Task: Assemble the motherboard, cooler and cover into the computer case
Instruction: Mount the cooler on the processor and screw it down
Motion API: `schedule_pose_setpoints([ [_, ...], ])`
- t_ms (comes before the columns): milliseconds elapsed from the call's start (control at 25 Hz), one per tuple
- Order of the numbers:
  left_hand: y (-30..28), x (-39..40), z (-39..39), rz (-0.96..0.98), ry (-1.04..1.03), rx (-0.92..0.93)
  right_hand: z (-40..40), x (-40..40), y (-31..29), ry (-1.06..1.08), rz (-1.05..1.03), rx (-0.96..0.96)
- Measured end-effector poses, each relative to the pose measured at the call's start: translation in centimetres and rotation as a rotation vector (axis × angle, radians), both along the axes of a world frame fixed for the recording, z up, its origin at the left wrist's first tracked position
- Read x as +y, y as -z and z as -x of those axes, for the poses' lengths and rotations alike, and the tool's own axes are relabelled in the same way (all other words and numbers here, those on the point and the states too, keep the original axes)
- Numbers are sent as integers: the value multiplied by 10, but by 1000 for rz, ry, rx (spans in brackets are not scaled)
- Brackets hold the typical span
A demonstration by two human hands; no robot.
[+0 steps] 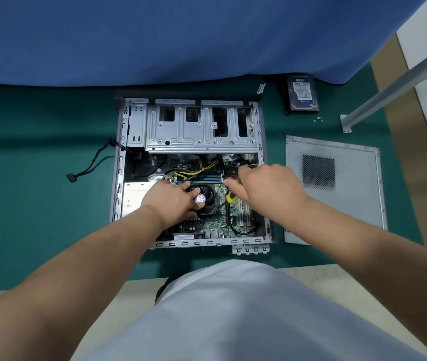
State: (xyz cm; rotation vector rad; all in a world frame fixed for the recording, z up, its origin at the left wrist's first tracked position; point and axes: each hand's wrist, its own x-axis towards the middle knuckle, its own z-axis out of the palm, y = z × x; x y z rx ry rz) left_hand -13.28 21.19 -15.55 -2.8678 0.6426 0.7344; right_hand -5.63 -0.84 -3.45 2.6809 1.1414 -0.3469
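The case lies open on its side on the green mat, with the green motherboard seated inside under yellow and black cables. The black cooler, a purple sticker on its fan hub, sits on the board; the left hand rests on it, fingers curled round its edge. The right hand grips a yellow-handled screwdriver just beside the cooler. The grey cover, with a mesh vent, lies flat right of the case.
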Motion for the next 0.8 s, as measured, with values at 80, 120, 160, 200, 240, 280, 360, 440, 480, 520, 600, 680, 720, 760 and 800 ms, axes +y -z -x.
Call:
schedule_pose_setpoints([
  [80,0,0,-1,-2,-9,7,2,-6,3,35,21,-34],
  [120,-1,0,-2,-1,-15,8,1,-12,5,35,-6,-5],
  [160,-1,-1,-2,-2,-17,12,0,-18,5,43,-47,78],
  [200,-2,-1,-2,-8,-17,17,-1,-21,5,53,-107,195],
  [240,-2,-1,-1,-13,-17,23,-1,-22,3,66,-180,318],
  [280,-3,-1,-1,-16,-15,25,0,-21,2,74,-244,415],
  [360,-5,-1,1,-27,-4,23,7,-16,1,53,-306,484],
  [440,-7,-3,3,-26,-24,42,10,-12,2,43,-344,456],
  [480,-8,-6,4,-7,-72,70,6,-13,1,52,-366,435],
  [520,-10,-11,7,25,-146,104,1,-14,-1,65,-383,412],
  [600,-14,-22,15,125,-331,155,-12,-17,-6,101,-402,353],
  [680,-16,-36,25,255,-483,170,-23,-16,-10,137,-428,297],
  [720,-16,-44,31,306,-526,173,-27,-13,-12,149,-446,278],
  [760,-16,-50,35,334,-550,185,-29,-8,-13,156,-467,273],
  [800,-16,-55,39,340,-560,207,-30,-2,-14,158,-492,283],
])
